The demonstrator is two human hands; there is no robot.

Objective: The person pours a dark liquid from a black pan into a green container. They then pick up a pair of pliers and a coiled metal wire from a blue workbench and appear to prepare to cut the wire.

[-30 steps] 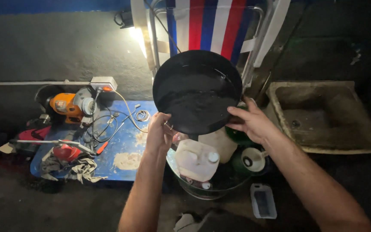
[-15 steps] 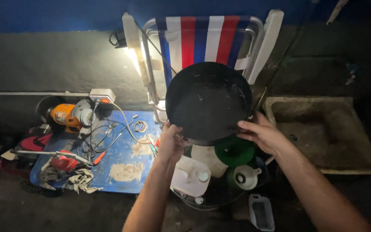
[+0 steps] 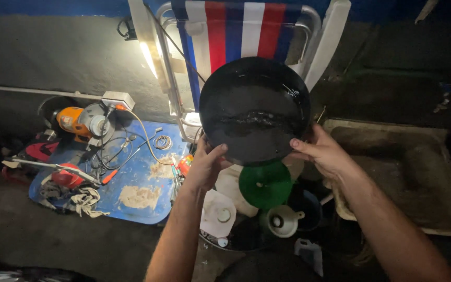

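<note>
Both hands grip a round black pan (image 3: 255, 109), tilted up toward the camera with a wet dark streak across its inside: the left hand (image 3: 205, 166) clamps the lower left rim, the right hand (image 3: 321, 152) the lower right rim. Just below the pan sit a green funnel (image 3: 265, 184), a white funnel (image 3: 282, 220) and a white jug (image 3: 218, 213), with a striped folding chair (image 3: 238, 31) behind and an orange grinder (image 3: 82, 121) on a blue board (image 3: 137, 183) to the left

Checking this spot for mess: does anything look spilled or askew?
Both hands, left hand and right hand, tilt a black pan holding dark liquid above a green funnel. The blue board has pale smears.
</note>
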